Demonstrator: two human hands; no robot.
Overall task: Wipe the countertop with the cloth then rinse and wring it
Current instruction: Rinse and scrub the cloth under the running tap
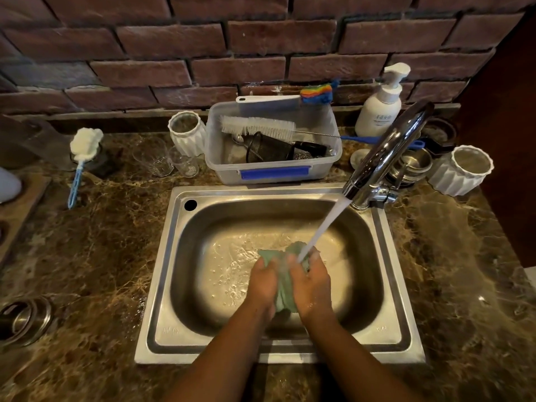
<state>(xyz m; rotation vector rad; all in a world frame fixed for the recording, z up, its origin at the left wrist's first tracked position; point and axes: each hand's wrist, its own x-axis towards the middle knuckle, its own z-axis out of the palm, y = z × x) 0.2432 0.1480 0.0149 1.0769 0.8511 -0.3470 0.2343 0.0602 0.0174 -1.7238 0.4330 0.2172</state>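
Item: green cloth (285,298), bunched over the sink (162,285) under the running stream from the faucet (385,158), my left grip (262,281) and right grip (311,281) both clamped round it; status, by my reckoning: tabletop (101,242) wiping done, rinse in hand, wringing outstanding.

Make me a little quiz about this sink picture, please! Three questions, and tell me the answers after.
1. True or false: the tap is turned off.
2. What colour is the cloth that the left hand and the right hand hold? A red, B green, C yellow.
3. Fill the gap: the white bottle brush lies in the plastic ____ behind the sink.
Key: 1 false, water runs from it onto the cloth. 2 B. 3 tub.
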